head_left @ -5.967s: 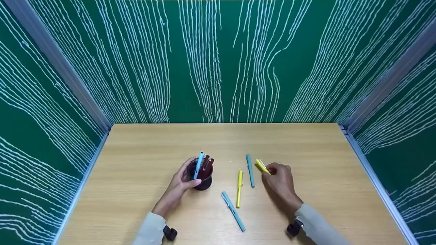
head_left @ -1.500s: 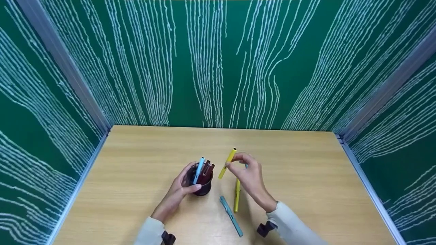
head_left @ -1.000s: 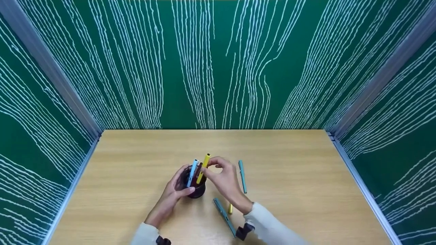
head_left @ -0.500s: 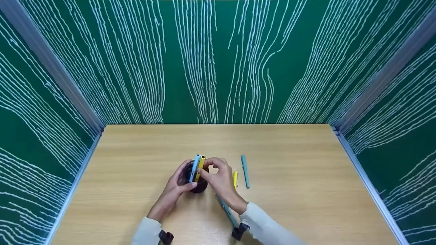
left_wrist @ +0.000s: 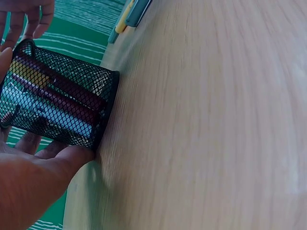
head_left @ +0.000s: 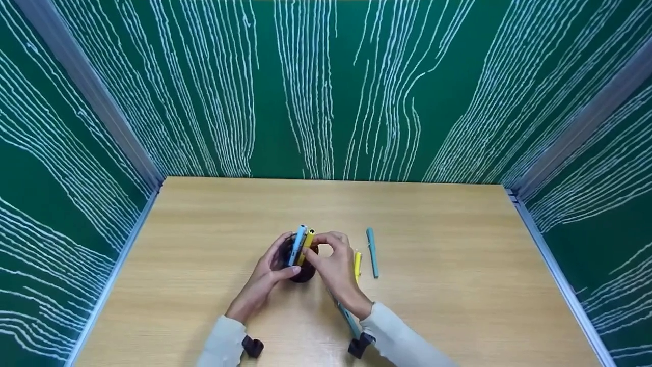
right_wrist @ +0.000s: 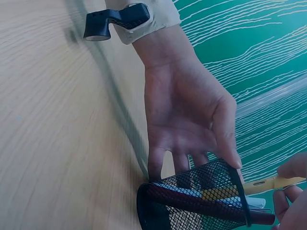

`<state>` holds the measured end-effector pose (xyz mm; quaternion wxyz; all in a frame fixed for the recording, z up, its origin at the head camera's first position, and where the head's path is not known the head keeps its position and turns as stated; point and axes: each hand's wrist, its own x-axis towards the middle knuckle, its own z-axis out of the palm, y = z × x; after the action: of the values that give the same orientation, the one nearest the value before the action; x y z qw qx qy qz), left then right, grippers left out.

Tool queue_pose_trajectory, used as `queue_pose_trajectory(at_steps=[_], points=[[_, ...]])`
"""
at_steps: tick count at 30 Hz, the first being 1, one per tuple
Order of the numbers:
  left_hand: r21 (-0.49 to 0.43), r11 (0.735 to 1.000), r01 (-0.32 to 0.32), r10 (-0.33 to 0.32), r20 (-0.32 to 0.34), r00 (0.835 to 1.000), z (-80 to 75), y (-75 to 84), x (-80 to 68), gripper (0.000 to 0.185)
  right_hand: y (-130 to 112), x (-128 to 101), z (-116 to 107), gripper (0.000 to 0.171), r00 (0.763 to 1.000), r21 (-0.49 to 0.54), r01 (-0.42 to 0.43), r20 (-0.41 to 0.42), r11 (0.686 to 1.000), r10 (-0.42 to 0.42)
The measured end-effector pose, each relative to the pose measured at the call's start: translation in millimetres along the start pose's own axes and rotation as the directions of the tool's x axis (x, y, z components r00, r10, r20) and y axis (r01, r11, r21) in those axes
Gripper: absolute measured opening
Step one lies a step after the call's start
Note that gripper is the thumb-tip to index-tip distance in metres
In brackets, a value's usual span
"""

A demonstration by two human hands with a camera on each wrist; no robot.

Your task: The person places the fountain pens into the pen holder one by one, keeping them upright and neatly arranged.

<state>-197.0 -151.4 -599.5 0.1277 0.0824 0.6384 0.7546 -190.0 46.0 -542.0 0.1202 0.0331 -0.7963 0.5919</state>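
Observation:
My left hand (head_left: pixel 261 279) grips a black mesh pen cup (left_wrist: pixel 60 98) that stands on the table, thumb near the rim. Inside it are a light blue pen (head_left: pixel 297 245) and dark red pens (right_wrist: pixel 262 218), which show through the mesh. My right hand (head_left: pixel 333 262) pinches a yellow pen (head_left: pixel 307 244) between thumb and index finger; its lower part is down inside the cup. In the right wrist view, the fingertips sit just outside the rim, around the pen's upper end.
Right of the cup lie another yellow pen (head_left: pixel 357 265), partly behind my right hand, and a teal pen (head_left: pixel 373 253). A second teal pen (head_left: pixel 349 319) lies under my right forearm. Green walls with white lines (head_left: pixel 305 92) border the wooden table (head_left: pixel 458 275).
My right hand took the yellow pen from the table's right side, carried it left and lowered it into the cup. My left hand has kept its grip on the cup.

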Motion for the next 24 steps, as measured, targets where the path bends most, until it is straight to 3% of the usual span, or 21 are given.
queue_pose_trajectory(at_steps=[12,18,24], points=[[0.004,1.000,-0.003,0.003,0.017,1.000,1.3,1.7,3.9,0.087,5.2,1.2,-2.9,0.019,1.000,-0.011,0.011,-0.009,1.000,-0.011],[-0.006,1.000,-0.005,0.005,0.018,1.000,-0.3,1.1,2.3,0.090,7.9,7.1,-13.5,0.017,0.999,0.007,-0.004,-0.033,1.000,0.004],[-0.010,1.000,0.000,0.000,0.003,1.000,-2.2,-2.0,-0.5,0.092,23.8,14.1,-27.0,0.018,0.997,-0.042,0.028,-0.074,0.999,-0.031]])
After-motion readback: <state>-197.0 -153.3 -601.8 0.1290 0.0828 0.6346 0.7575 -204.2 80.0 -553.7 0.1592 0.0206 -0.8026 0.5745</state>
